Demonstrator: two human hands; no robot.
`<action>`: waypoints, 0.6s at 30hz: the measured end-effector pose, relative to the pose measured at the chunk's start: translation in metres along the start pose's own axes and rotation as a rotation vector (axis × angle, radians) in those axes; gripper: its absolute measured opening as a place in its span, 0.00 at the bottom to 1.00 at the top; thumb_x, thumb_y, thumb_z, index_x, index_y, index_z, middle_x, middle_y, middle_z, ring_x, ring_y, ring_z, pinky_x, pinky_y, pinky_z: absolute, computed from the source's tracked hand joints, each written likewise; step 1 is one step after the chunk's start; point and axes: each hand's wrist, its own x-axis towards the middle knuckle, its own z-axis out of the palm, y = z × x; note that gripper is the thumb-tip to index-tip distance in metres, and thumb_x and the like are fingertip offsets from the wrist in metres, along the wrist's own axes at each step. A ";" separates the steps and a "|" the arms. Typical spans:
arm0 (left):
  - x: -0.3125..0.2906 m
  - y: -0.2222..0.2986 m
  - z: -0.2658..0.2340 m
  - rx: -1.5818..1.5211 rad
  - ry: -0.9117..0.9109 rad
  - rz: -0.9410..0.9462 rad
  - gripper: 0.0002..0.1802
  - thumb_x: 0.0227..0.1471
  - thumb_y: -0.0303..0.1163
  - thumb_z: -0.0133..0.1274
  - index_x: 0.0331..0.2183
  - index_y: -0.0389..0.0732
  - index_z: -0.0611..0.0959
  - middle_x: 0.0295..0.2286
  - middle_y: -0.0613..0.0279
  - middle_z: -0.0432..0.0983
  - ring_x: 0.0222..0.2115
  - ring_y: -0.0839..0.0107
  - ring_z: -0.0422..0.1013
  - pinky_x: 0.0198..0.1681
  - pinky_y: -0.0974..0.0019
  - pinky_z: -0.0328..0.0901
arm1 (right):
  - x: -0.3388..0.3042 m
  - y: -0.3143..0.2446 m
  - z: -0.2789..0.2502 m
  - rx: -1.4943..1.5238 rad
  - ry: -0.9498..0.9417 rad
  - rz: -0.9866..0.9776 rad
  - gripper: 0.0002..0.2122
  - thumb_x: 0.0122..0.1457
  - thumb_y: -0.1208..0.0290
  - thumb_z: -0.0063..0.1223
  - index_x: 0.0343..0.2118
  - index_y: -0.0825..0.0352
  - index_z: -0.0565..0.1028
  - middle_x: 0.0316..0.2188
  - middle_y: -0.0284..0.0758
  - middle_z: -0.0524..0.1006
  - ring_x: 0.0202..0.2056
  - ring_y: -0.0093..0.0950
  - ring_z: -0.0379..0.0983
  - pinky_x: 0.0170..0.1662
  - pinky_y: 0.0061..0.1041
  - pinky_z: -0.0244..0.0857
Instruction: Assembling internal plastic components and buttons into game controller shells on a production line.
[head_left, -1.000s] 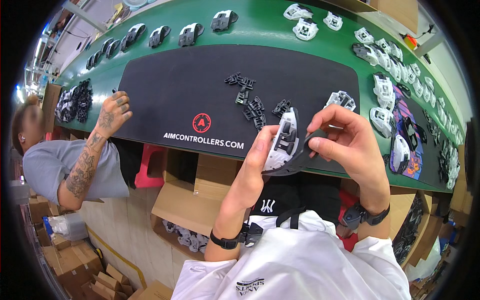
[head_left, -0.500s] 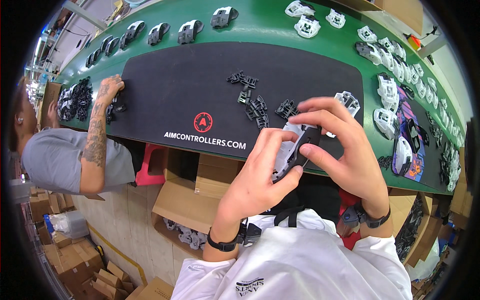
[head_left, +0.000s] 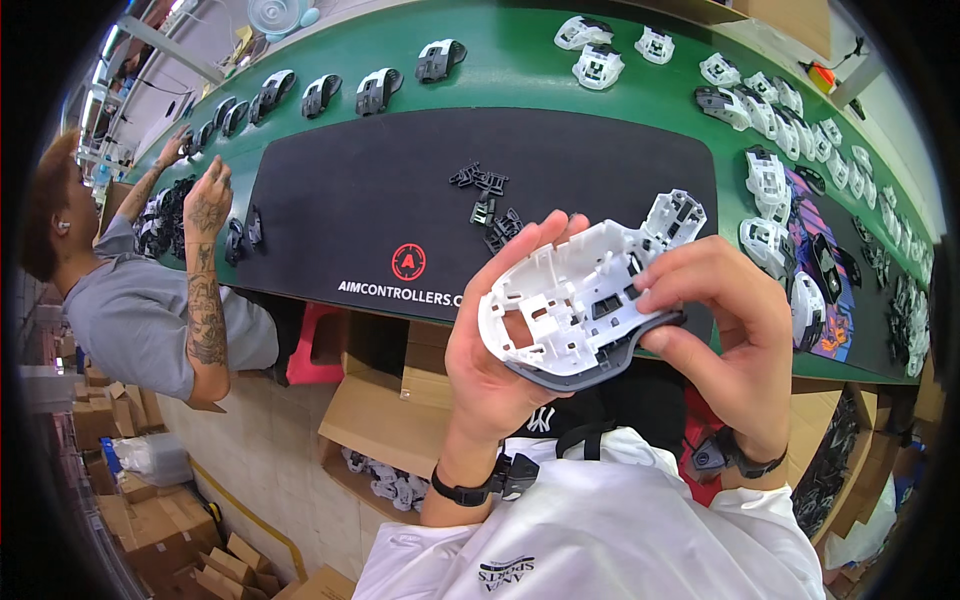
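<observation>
Head view: left hand point(head_left: 500, 350) cradles white controller shell point(head_left: 590, 290) open-side up for access; right-hand fingers point(head_left: 680, 290) pinch its 3 o'clock edge.

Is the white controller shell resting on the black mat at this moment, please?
No, the white controller shell is held up above the black mat between the left hand and the right hand.

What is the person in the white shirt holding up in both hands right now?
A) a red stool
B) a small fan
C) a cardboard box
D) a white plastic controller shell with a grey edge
D: the left hand and right hand grip a white plastic shell, its ribbed inside facing up, above the black mat.
</observation>
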 end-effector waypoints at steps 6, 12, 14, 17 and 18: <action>-0.005 -0.004 -0.011 0.124 -0.075 0.001 0.44 0.45 0.28 0.70 0.59 0.25 0.66 0.56 0.38 0.67 0.59 0.50 0.65 0.63 0.49 0.60 | -0.012 0.013 0.000 0.129 -0.114 0.032 0.09 0.49 0.81 0.64 0.35 0.71 0.80 0.31 0.37 0.79 0.33 0.31 0.77 0.38 0.26 0.70; -0.003 -0.006 -0.021 0.328 0.050 -0.140 0.34 0.57 0.34 0.61 0.57 0.23 0.68 0.53 0.41 0.72 0.55 0.56 0.70 0.61 0.56 0.61 | -0.019 0.041 0.025 0.410 -0.059 0.293 0.10 0.59 0.80 0.58 0.43 0.73 0.77 0.40 0.36 0.78 0.40 0.22 0.78 0.41 0.23 0.74; 0.025 -0.001 -0.019 0.428 0.084 -0.287 0.31 0.62 0.36 0.55 0.58 0.24 0.68 0.52 0.43 0.73 0.53 0.61 0.72 0.59 0.61 0.63 | -0.005 0.042 0.025 0.398 0.021 0.308 0.13 0.59 0.79 0.59 0.47 0.72 0.76 0.43 0.37 0.77 0.39 0.22 0.79 0.40 0.23 0.74; 0.119 -0.005 -0.046 0.791 0.040 -0.240 0.32 0.59 0.38 0.59 0.55 0.24 0.71 0.45 0.51 0.75 0.42 0.66 0.74 0.50 0.64 0.66 | 0.019 0.052 0.017 0.213 0.251 0.215 0.23 0.60 0.76 0.60 0.58 0.69 0.69 0.52 0.40 0.72 0.34 0.24 0.80 0.34 0.22 0.74; 0.163 -0.004 -0.060 1.201 0.000 -0.129 0.36 0.55 0.46 0.59 0.51 0.22 0.73 0.45 0.45 0.71 0.38 0.60 0.73 0.47 0.61 0.66 | 0.029 0.053 0.017 0.112 0.244 0.246 0.19 0.61 0.74 0.59 0.55 0.70 0.71 0.50 0.42 0.74 0.34 0.29 0.81 0.34 0.26 0.74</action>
